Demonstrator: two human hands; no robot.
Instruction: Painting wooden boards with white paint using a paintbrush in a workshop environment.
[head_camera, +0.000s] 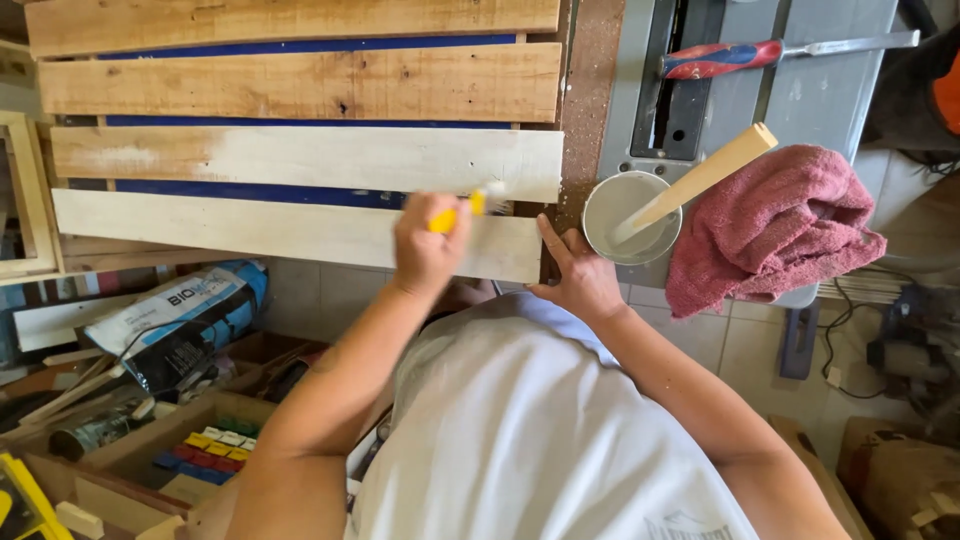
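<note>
On a cluttered workshop bench, our left hand (428, 245) grips a yellow-handled paintbrush (470, 206) over the whitewashed wooden slat panel (300, 160); our right hand (578, 275) lies flat, fingers spread, bracing its edge.

There is only one view, from a camera worn on the person's head. It looks steeply down, almost straight, over the person's own chest and both forearms, so the white shirt (540, 430) fills the bottom middle of the picture. The camera is close to the work: the slatted wooden panel (300, 150) takes the upper left half, and its far slats are cut by the top edge. To the right the view reaches the grey machine table (810, 90). Below the panel's edge the camera sees past it to the tiled floor (320, 295) and the boxes standing lower down. No second view shares this scene.
</note>
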